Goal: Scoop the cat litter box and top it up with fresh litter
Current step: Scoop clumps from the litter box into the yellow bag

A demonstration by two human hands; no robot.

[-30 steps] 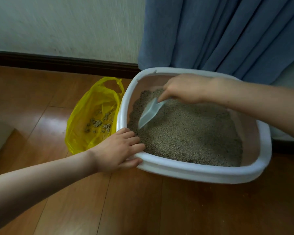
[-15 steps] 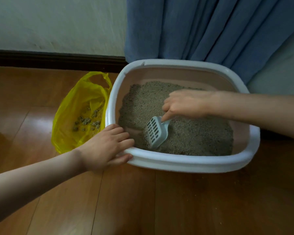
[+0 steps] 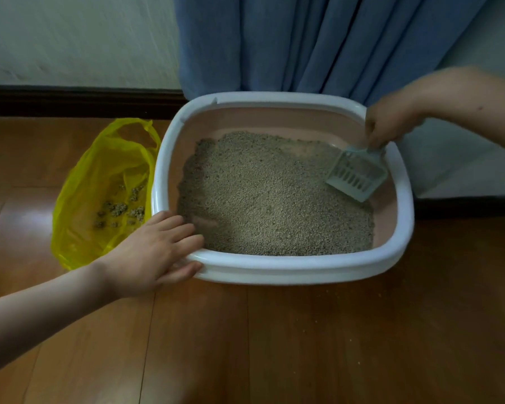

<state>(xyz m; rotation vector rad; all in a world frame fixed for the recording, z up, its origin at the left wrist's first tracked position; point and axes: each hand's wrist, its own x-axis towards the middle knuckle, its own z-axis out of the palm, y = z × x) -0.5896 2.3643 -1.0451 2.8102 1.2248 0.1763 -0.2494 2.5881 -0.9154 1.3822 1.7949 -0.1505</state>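
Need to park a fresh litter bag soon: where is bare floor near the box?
Bare wooden floor runs along the near rim of the white-rimmed pink litter box. Crowded: the box's left side, with the yellow plastic bag and left hand; behind hangs the blue curtain.

A white-rimmed plastic litter box with a pink inner wall (image 3: 277, 266) sits on a glossy brown wooden floor (image 3: 303, 345), holding a bed of grey-beige granular litter (image 3: 268, 196). The left hand (image 3: 152, 255) rests with straight fingers over the box's near-left corner rim, while the right hand (image 3: 391, 123), blurred, grips the handle of a pale blue slotted plastic scoop (image 3: 357, 176) at the box's far-right corner, its blade tilted down over the litter. Just left of the box lies an open yellow plastic bag (image 3: 99, 170) with grey litter clumps (image 3: 120, 208) inside, and blue curtain folds (image 3: 318, 42) hang behind the box against a pale wall (image 3: 76, 39).
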